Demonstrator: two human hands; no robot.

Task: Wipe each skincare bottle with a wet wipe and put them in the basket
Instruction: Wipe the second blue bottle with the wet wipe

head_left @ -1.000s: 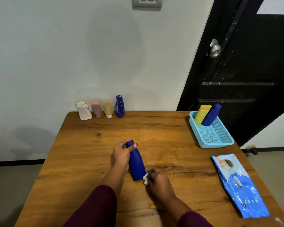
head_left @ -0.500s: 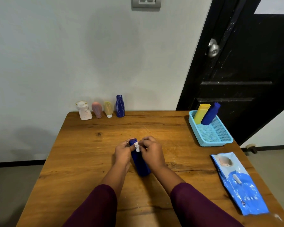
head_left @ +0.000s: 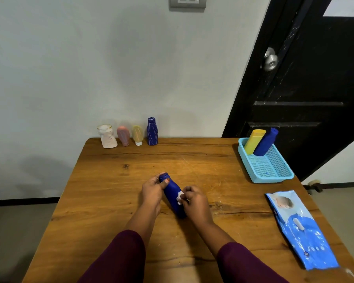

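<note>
A dark blue bottle (head_left: pixel 171 193) lies tilted on the wooden table (head_left: pixel 213 166), cap end pointing away. My left hand (head_left: pixel 152 189) grips its cap end. My right hand (head_left: pixel 195 203) pinches a small crumpled white wet wipe (head_left: pixel 179 198) and presses it against the bottle's middle. At the right stands a light blue basket (head_left: pixel 274 176) holding a yellow bottle (head_left: pixel 253 140) and a blue bottle (head_left: pixel 266 142), both leaning on its far rim. Along the far edge stand a white bottle (head_left: pixel 107 136), a pink tube (head_left: pixel 123 135), a yellow tube (head_left: pixel 137 134) and a patterned blue bottle (head_left: pixel 152 131).
A blue pack of wet wipes (head_left: pixel 300 229) lies flat near the table's right edge. A black door (head_left: pixel 307 78) with a metal knob stands behind the basket. The wall runs along the table's far edge.
My right hand slid the wipe from the bottle's base up to the cap, then back down to the middle. My left hand kept its hold on the cap end.
</note>
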